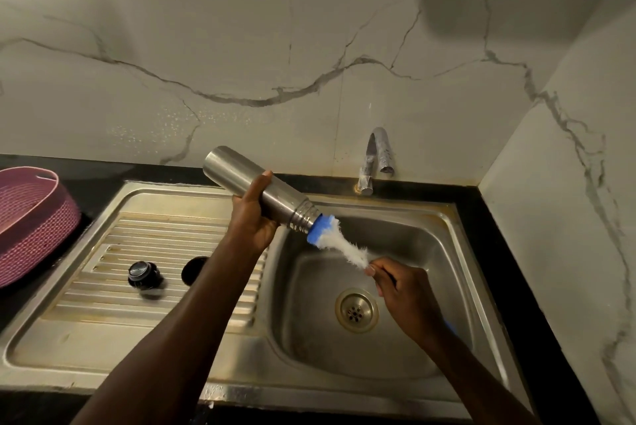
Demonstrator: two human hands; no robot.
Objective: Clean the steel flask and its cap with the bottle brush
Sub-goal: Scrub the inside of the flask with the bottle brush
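My left hand (251, 214) grips the steel flask (237, 177) around its middle, tilted with its threaded mouth pointing down to the right over the sink bowl (430, 235). The bottle brush (339, 242), with white bristles and a blue band, has its tip at the flask's mouth. My right hand (402, 290) grips the brush handle just below the bristles; a blue end of the handle shows behind my wrist. The flask's cap (142, 275), black with a steel top, lies on the ribbed drainboard (144, 235). A second dark round piece (192, 268) lies beside it, partly hidden by my left forearm.
A chrome tap (377, 159) stands at the back of the sink with no water visibly running. A pink woven basket (31, 221) sits on the black counter at the left. The drain (356, 311) lies at the bowl's middle. A marble wall closes the right side.
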